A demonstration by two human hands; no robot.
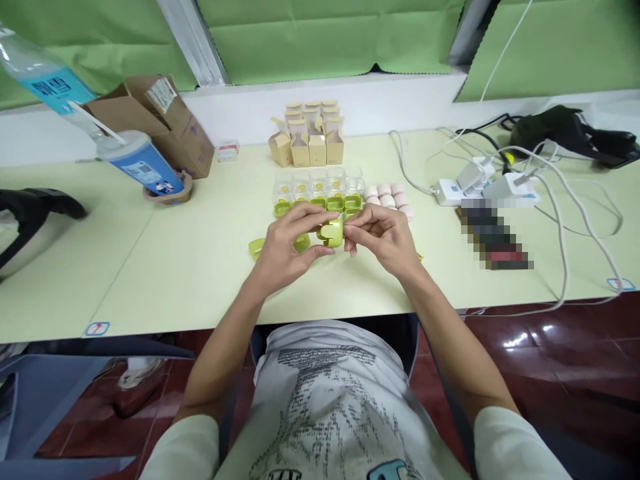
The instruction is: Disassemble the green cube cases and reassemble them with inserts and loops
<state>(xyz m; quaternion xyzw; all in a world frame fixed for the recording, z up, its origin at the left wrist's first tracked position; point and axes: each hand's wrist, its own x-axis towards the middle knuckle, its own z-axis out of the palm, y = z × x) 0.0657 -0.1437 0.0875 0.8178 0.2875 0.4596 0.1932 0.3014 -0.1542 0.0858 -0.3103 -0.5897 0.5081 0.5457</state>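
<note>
A small lime-green plastic case (332,233) is between my two hands, above the table. My left hand (287,250) is closed around its left side, thumb below and fingers above. At its right side, my right hand (383,237) has thumb and fingertips pinched together; whether a small part is between them is hidden. Loose green pieces, such as a rounded green shell (256,249), lie beside and behind my left hand. Just beyond my hands stand rows of green cups (335,203) with clear lids (310,185). Several pink and white round sponges or balls (387,198) sit to their right.
Small open cardboard boxes (310,145) stand by the wall. At left are a blue paper cup (145,167), a bottle (50,80) and a brown carton (175,123). A power strip (450,193) with chargers, looping cables and a blurred-out item (493,237) lie at right.
</note>
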